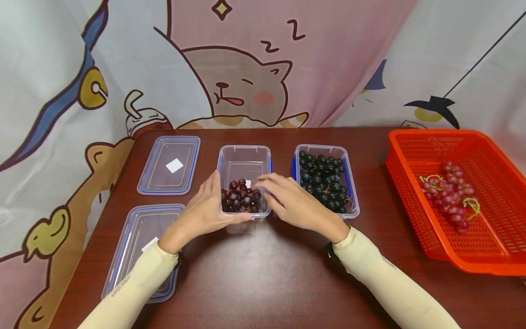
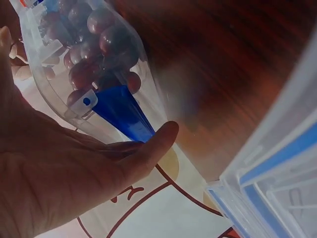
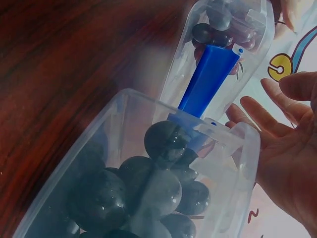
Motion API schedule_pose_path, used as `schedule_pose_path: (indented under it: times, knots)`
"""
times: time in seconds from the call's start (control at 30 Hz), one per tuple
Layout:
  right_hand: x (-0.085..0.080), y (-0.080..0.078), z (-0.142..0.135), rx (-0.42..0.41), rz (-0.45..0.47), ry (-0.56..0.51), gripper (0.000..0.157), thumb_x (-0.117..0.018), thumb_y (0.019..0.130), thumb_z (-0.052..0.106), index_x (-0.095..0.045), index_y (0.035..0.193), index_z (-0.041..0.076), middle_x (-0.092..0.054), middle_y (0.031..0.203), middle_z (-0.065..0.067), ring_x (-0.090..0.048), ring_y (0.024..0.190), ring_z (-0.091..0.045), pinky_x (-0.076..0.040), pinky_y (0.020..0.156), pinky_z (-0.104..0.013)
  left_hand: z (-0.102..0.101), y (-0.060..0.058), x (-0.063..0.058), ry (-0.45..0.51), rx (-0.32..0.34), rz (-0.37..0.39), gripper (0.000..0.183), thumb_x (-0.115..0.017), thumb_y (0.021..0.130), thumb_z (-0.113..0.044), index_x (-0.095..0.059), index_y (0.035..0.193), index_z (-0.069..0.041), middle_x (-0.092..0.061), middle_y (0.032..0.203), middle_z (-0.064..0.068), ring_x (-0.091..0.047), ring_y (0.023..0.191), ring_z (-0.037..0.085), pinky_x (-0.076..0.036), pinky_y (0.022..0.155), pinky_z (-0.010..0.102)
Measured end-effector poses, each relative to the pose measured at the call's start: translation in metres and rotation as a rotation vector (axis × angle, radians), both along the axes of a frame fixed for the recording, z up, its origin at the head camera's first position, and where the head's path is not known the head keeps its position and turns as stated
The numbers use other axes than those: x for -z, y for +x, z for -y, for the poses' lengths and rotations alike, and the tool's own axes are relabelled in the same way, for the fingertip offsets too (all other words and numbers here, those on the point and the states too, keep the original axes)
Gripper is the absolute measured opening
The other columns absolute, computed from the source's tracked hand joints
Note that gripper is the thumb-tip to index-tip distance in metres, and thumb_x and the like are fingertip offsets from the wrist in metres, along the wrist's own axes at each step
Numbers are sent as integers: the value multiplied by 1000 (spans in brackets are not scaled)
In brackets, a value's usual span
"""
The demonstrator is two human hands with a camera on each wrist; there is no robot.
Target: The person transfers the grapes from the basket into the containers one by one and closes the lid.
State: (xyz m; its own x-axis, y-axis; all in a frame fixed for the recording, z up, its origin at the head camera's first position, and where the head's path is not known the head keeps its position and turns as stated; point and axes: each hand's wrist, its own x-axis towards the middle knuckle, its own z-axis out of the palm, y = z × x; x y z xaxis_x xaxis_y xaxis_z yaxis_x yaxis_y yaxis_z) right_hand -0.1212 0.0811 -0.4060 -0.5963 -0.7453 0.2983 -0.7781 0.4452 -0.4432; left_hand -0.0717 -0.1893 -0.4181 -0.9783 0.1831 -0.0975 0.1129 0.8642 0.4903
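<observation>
Cream sleeves (image 1: 386, 274) are spanning a brown surface (image 1: 263, 283) before a cartoon curtain (image 1: 246, 87); the left hand (image 1: 205, 205) is touching a tub (image 1: 246, 165) of red grapes (image 1: 240, 198), fingers straight, while the right hand (image 1: 297, 201) is hanging at its right rim, fingers relaxed.

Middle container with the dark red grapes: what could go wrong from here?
The dark red grapes are gathered at the near end of the open middle container, so they may roll if it tips. The left hand lies along its left side and near edge; an uneven push could slide it. The right hand is close to the container of black grapes and might bump it.
</observation>
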Motion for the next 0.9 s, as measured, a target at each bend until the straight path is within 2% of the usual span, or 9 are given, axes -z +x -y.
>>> schedule_pose_path:
  times: [0.17, 0.3, 0.5, 0.67, 0.8, 0.9]
  knots:
    - [0, 1, -1, 5, 20, 5, 35, -57, 114, 13, -68, 147, 14, -59, 153, -5, -57, 136, -18, -46, 108, -46, 2, 2, 0, -14, -13, -4, 142, -67, 87, -86, -3, 170, 10, -16, 175, 33, -26, 158, 51, -36, 119, 65]
    - [-1, 1, -5, 23, 10, -7, 35, -56, 114, 14, -66, 147, 12, -58, 155, -8, -56, 138, -20, -46, 109, -50, 6, 3, 3, -30, 0, -21, 139, -64, 89, -85, -4, 170, 10, -20, 173, 35, -27, 157, 53, -36, 119, 66]
    - [-17, 1, -21, 89, 4, -34, 38, -57, 114, 16, -62, 151, 11, -54, 159, -9, -54, 142, -26, -44, 112, -56, 11, 4, 8, -18, 6, -2, 136, -63, 91, -86, 2, 173, 1, -21, 172, 36, -24, 158, 54, -31, 120, 71]
    - [-31, 0, -44, 137, 7, -50, 39, -61, 113, 17, -62, 151, 12, -52, 161, -8, -51, 145, -27, -41, 114, -59, 16, 5, 6, 0, 23, 24, 129, -62, 95, -80, 4, 174, -3, -18, 174, 35, -18, 159, 55, -23, 122, 74]
    - [-39, 1, -71, 191, 4, -48, 40, -62, 112, 18, -62, 151, 14, -52, 162, -8, -48, 148, -29, -36, 118, -64, 19, 5, 6, 18, 38, 16, 125, -63, 97, -77, 3, 174, -4, -19, 174, 35, -19, 159, 55, -23, 121, 75]
    - [-46, 3, -94, 240, -6, -37, 42, -64, 110, 18, -62, 152, 13, -51, 163, -8, -48, 148, -32, -37, 116, -65, 21, 4, 6, 24, 43, 18, 125, -64, 97, -76, 4, 175, -6, -18, 175, 32, -19, 160, 54, -22, 121, 75]
